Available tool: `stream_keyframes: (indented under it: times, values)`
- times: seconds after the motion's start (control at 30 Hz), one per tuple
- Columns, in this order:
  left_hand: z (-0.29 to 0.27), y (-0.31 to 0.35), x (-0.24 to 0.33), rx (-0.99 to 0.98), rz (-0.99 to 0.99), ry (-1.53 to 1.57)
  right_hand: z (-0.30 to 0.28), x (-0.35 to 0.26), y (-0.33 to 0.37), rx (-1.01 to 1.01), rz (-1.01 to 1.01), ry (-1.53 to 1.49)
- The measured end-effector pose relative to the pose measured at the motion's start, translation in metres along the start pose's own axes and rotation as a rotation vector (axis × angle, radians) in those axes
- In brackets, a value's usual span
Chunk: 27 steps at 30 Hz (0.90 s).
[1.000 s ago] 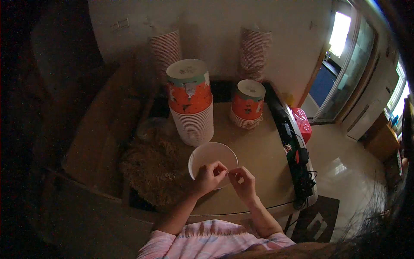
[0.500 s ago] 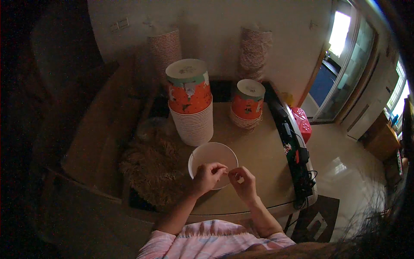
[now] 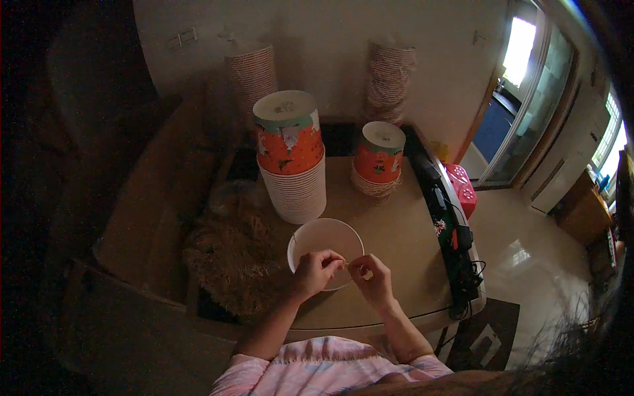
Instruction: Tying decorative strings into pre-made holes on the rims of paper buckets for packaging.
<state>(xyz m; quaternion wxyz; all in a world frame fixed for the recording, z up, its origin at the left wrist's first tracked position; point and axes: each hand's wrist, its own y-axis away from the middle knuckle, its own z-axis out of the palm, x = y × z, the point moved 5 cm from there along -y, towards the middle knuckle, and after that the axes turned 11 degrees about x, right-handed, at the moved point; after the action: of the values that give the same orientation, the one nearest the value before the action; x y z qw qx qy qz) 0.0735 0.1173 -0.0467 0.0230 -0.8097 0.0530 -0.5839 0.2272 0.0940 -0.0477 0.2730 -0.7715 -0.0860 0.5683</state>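
A white round paper tub (image 3: 317, 237) stands mouth up on the table in front of me. Over its near right rim my left hand (image 3: 317, 272) and my right hand (image 3: 372, 280) meet, fingertips pinched close together. Between them shows a small bit of thin, pale string, too fine to make out well. A thin strand lies along the tub's left inner wall. Beside my left forearm lies a shaggy heap of brown strings (image 3: 231, 264). Behind the tub rises a tall upside-down stack of orange and white paper tubs (image 3: 290, 158).
A smaller upside-down tub stack (image 3: 378, 162) stands at the back right. Two wrapped stacks (image 3: 254, 76) lean near the wall. Cables and a dark device (image 3: 464, 237) line the table's (image 3: 409, 264) right edge. A red plastic container (image 3: 462, 188) sits beyond it; a large cardboard box (image 3: 152, 218) is at left.
My fingertips have shifted very slightly, still pinched together over the rim. The tub has moved a tiny bit left. Everything else stays in place.
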Motion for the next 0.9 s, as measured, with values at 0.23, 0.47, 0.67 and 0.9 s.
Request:
stream_keyframes:
  times: [0.23,0.47,0.67,0.9]
  values:
    - [0.000,0.001,0.008,-0.005,0.067,-0.066,0.000,-0.005,-0.003,-0.021,0.007,0.022]
    - [0.001,0.001,0.008,-0.006,0.087,-0.067,0.001,-0.002,-0.002,-0.024,-0.001,0.019]
    - [0.005,0.000,0.006,0.011,0.221,0.010,0.002,-0.002,-0.002,-0.016,-0.022,0.022]
    - [0.002,0.002,0.010,-0.046,0.065,-0.109,0.001,-0.004,-0.002,-0.002,-0.025,0.006]
